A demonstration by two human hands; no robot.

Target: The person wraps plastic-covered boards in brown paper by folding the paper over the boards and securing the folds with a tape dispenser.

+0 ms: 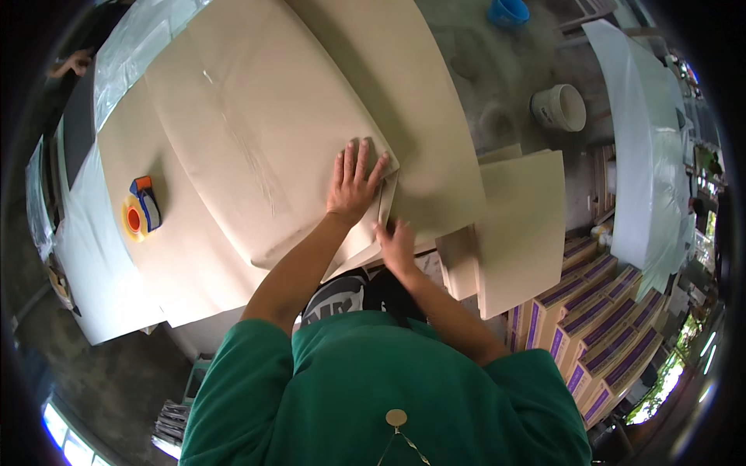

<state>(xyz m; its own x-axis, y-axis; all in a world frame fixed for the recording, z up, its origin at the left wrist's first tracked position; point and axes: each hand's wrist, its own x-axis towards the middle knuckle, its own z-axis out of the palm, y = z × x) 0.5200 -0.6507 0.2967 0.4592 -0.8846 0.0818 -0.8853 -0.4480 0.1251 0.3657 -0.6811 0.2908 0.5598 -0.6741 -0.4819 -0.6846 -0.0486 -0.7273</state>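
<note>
A large flat bundle wrapped in brown kraft paper (256, 132) lies on wider brown paper (443, 147) across the work surface. My left hand (355, 182) rests palm down on the bundle's near right corner, fingers stretched and slightly apart. Just below it, at the folded paper edge, my right hand (399, 247) has its fingers curled, with the thumb against the fold; its fingertips are partly hidden and slightly blurred. Clear tape (249, 147) runs along the bundle's top. Left of the bundle, an orange and blue tape dispenser (146, 208) with a clear roll lies on the paper.
Flat brown sheets (522, 225) are stacked at the right. Beyond stand a white bucket (558, 108) and a blue bucket (509, 12) on the floor. Long cartons with purple stripes (594, 334) are piled at lower right. Another person's hand (75, 62) shows at upper left.
</note>
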